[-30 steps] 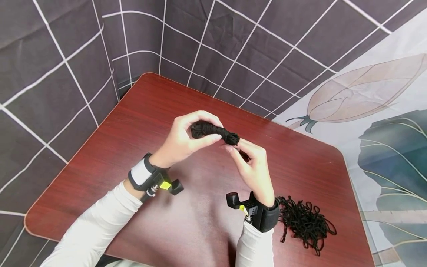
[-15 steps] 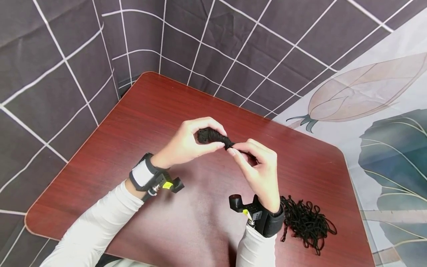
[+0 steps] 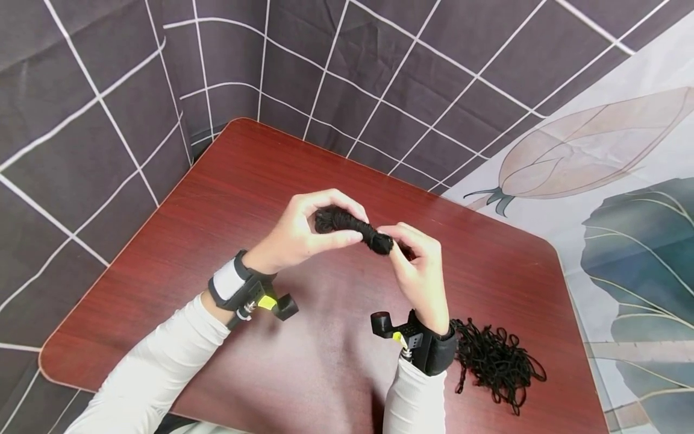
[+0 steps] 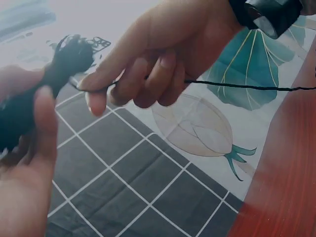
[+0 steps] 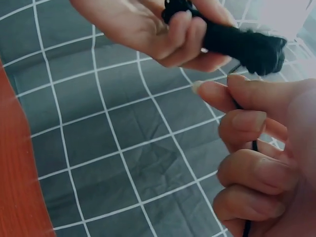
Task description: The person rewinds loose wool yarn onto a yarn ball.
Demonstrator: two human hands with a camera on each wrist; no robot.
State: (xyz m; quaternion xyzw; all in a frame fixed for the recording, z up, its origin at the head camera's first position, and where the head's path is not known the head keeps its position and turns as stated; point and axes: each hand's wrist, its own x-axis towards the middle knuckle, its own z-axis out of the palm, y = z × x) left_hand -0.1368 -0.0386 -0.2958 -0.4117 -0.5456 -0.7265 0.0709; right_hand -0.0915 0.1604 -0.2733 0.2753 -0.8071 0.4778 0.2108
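A wound bundle of black cord (image 3: 347, 222) is held above the table in my left hand (image 3: 290, 232), its thumb and fingers round the wrapped middle. Looped ends stick out on both sides of that grip. Just beside the bundle's right end, my right hand (image 3: 423, 265) pinches the cord strand (image 4: 237, 86) between thumb and index finger. In the left wrist view this strand passes under the curled fingers of the right hand and trails away taut to the right. The right wrist view shows the strand (image 5: 255, 145) threading behind those curled fingers.
A loose tangled pile of black cord (image 3: 499, 361) lies on the red-brown table (image 3: 303, 361) at the right, beside my right wrist. Dark grid-patterned cloth (image 3: 379, 84) hangs behind the table, and a leaf-printed white cloth (image 3: 569, 241) hangs at the right.
My right hand shifted right and down over the bundle's end, then came back slightly left, so the looped end shows again. My left hand moved slightly right and down with the bundle.
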